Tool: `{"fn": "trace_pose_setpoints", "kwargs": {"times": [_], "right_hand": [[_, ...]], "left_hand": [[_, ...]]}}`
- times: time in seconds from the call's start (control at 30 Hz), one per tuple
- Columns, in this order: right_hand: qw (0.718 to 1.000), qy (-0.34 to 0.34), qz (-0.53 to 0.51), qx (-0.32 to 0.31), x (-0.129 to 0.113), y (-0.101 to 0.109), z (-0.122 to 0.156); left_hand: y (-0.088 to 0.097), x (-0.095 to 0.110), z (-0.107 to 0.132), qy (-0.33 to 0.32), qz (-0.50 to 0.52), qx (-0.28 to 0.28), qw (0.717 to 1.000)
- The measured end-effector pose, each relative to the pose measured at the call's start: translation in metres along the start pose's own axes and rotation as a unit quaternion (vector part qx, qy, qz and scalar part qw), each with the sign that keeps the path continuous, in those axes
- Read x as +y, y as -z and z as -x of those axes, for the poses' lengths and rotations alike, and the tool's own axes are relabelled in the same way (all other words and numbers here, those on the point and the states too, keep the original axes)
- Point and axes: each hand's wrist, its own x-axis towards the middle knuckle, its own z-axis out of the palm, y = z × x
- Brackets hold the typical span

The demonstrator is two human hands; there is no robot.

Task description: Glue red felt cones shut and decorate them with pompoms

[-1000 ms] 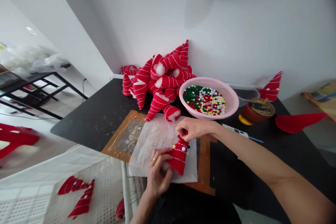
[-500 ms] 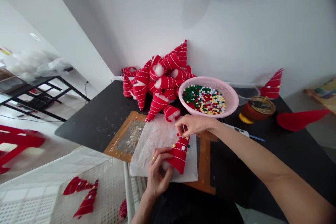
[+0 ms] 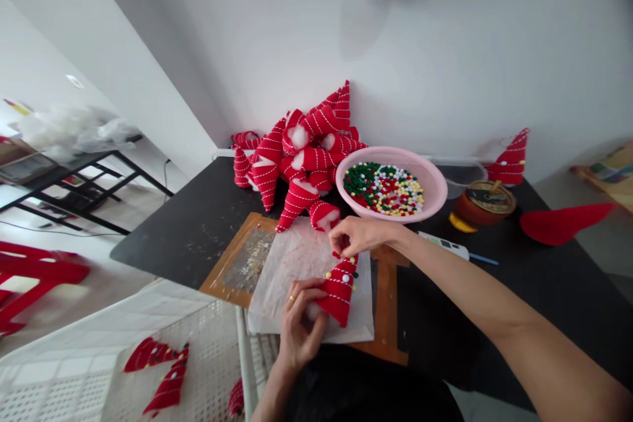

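My left hand (image 3: 302, 320) is closed around the wide lower end of a stuffed red felt cone (image 3: 339, 298) with white stitched lines. Small yellow, white and green pom-poms dot the cone, which lies tilted on a sheet of white paper (image 3: 277, 283). Above its narrow end my right hand (image 3: 363, 235) is pinched, thumb and fingers together. A tiny red pom-pom (image 3: 336, 254) shows at those fingertips, beside the cone. The right hand partly covers the cone's tip.
Behind the paper lies a heap of red stuffed cones (image 3: 311, 158). A pink basket (image 3: 438, 184) holds many coloured pom-poms. To the right are a brown pot (image 3: 487, 204) and a decorated cone (image 3: 512, 161). A white perforated crate (image 3: 99, 376) stands lower left, with finished-looking cones inside.
The view has shifted slightly. My right fingertips have come down a little closer to the cone's upper end with the red pom-pom. The left hand keeps its hold.
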Motion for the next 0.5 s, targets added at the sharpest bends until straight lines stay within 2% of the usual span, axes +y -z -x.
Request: {"fn": "trace_pose_setpoints", "kwargs": {"times": [0.07,0.17,0.27,0.3,0.37,0.43,0.5], "right_hand": [[0.999,0.000,0.008,0.044,-0.014,0.012,0.009],[0.990,0.000,0.030,0.137,-0.038,0.042,0.034],[0.963,-0.008,0.082,0.256,-0.049,0.076,0.063],[0.956,-0.019,0.094,0.277,-0.047,0.084,0.071],[0.934,-0.094,0.143,0.312,-0.033,0.095,0.082],[0.890,-0.195,0.219,0.349,-0.013,0.097,0.088],[0.852,-0.244,0.263,0.380,0.007,0.093,0.091]], "left_hand": [[0.001,0.001,-0.001,0.001,0.001,-0.001,1.000],[0.002,0.000,-0.001,0.005,0.004,-0.003,1.000],[0.002,-0.001,0.000,0.016,0.005,-0.003,1.000],[0.002,-0.002,0.001,0.019,0.006,-0.002,1.000],[0.001,-0.004,0.002,0.022,0.010,0.000,1.000],[0.001,-0.005,0.003,0.025,0.012,0.005,1.000],[0.001,-0.005,0.003,0.029,0.012,0.008,0.999]]}}
